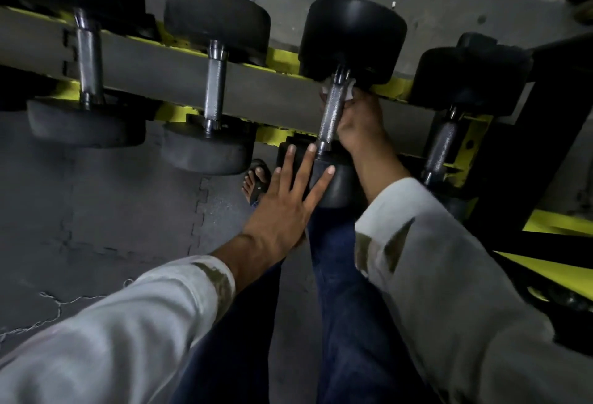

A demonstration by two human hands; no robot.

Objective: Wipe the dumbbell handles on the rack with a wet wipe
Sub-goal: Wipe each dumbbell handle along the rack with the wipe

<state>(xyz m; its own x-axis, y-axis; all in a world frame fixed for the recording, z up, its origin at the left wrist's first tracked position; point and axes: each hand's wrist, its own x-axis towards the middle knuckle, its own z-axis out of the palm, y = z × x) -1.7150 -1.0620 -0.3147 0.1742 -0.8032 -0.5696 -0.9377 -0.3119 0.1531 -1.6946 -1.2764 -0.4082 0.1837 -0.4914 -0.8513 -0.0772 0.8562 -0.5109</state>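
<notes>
Head view: right hand [356,117] grips a wet wipe [350,90] around a dumbbell handle [332,111]. Left hand [282,207], spread flat below that handle, likely steadies the dumbbell [340,187].

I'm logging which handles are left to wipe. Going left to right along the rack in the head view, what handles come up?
The first handle, bare → second handle, bare → third handle, where the right hand holds the wet wipe → fourth handle, bare.

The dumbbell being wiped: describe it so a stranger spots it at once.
The yellow rack shows four dumbbells; it is third from left. Only its handle has the right hand wrapping a white wet wipe round it, the left hand touching its near head.
</notes>
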